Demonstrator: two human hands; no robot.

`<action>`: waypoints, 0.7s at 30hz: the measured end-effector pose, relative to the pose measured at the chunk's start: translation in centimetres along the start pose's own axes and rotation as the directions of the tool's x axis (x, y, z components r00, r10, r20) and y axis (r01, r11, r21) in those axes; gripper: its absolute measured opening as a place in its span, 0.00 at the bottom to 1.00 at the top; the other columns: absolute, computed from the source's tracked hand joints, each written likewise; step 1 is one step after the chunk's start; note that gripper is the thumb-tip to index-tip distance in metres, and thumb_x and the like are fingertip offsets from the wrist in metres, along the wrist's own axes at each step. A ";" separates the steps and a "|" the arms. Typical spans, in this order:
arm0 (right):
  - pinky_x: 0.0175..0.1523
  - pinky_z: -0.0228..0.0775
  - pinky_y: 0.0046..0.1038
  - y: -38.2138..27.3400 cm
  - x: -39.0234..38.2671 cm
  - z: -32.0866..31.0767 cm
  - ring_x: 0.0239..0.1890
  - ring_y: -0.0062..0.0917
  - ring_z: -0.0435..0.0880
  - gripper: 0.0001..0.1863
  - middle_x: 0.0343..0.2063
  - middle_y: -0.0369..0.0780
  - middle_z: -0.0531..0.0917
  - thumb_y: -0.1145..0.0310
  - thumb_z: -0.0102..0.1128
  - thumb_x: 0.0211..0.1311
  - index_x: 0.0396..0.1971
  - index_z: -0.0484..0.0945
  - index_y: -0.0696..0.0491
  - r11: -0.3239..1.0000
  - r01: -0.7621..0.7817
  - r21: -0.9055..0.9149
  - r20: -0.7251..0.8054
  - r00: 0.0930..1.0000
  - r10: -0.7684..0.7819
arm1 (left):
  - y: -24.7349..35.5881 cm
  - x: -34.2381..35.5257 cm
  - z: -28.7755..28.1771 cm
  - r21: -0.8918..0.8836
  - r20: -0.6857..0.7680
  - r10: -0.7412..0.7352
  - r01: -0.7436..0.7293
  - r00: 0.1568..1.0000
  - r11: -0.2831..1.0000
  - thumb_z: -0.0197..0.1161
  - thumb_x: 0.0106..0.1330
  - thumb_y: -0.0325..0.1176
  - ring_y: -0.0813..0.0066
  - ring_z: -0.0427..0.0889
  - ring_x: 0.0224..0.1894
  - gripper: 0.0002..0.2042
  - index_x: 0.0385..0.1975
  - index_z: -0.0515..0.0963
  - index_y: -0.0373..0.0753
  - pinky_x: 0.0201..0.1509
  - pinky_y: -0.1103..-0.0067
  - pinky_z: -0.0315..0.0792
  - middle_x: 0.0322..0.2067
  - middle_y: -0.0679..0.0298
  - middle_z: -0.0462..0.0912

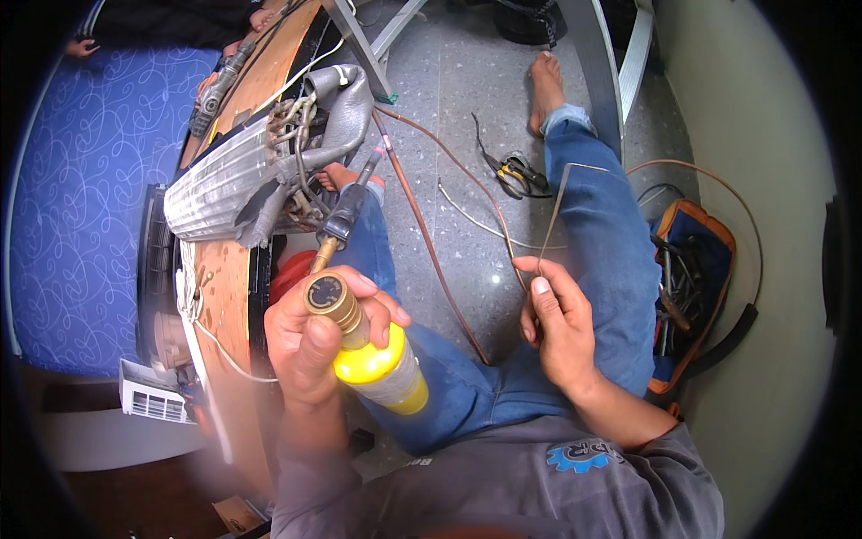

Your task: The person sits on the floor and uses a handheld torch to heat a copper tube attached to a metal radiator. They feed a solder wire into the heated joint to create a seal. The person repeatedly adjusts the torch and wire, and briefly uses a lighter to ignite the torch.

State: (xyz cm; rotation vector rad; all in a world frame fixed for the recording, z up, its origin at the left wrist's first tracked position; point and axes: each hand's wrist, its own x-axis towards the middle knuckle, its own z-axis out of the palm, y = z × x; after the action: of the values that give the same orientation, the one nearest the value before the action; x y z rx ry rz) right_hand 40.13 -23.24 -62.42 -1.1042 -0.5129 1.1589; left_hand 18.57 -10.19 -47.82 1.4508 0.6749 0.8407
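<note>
My left hand (305, 350) grips a gas torch: a brass head on a yellow cylinder (368, 364), with the dark nozzle (346, 216) angled up toward a joint on an upright copper pipe (422, 251). I cannot tell whether a flame burns. My right hand (561, 319) pinches a thin metal rod (561, 198), bent at its top, over my right leg. Left of the nozzle, a finned coil (215, 189) with bent tubes and grey foam rests on a wooden board (224, 296). Copper and pale lines curve behind the rod.
Black-and-yellow tools (519, 175) lie on the speckled floor (449, 72). An open orange-edged tool bag (714, 234) is beside my right leg. Metal frames (620, 108) stand near my foot. At upper left, another person's hand (83, 47) is by a blue patterned mattress (72, 207).
</note>
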 end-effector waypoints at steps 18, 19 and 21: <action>0.29 0.55 0.19 0.8 0.4 0.7 0.23 0.10 0.64 0.14 0.25 0.27 0.72 0.62 0.54 0.93 0.63 0.81 0.53 0.991 0.105 -0.085 -0.065 0.992 -0.111 | -0.6 -0.3 -0.7 -0.017 0.010 -0.014 0.014 1.000 1.000 0.74 0.77 0.60 0.60 0.90 0.37 0.36 0.55 0.82 0.23 0.52 0.57 0.87 0.30 0.51 0.86; 0.28 0.54 0.19 0.8 0.4 0.7 0.23 0.10 0.64 0.14 0.25 0.27 0.72 0.62 0.54 0.93 0.62 0.81 0.53 0.994 0.085 -0.066 -0.063 0.994 -0.089 | -0.6 -0.3 -0.7 -0.024 0.016 -0.013 0.014 1.000 1.000 0.73 0.77 0.60 0.60 0.90 0.37 0.36 0.55 0.82 0.23 0.53 0.57 0.87 0.31 0.51 0.86; 0.28 0.54 0.19 0.6 0.4 0.7 0.23 0.09 0.63 0.13 0.26 0.27 0.72 0.62 0.54 0.93 0.61 0.82 0.53 0.998 0.055 -0.042 -0.051 0.997 -0.057 | -0.7 -0.3 -0.7 -0.034 0.020 -0.011 0.011 1.000 0.999 0.73 0.77 0.60 0.60 0.90 0.37 0.36 0.55 0.82 0.22 0.53 0.57 0.88 0.31 0.51 0.86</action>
State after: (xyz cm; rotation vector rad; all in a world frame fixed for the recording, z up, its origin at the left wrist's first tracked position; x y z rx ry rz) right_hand 39.51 -22.58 -62.73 -1.1448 -0.5253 1.0727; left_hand 17.90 -9.99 -48.52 1.4220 0.6505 0.8245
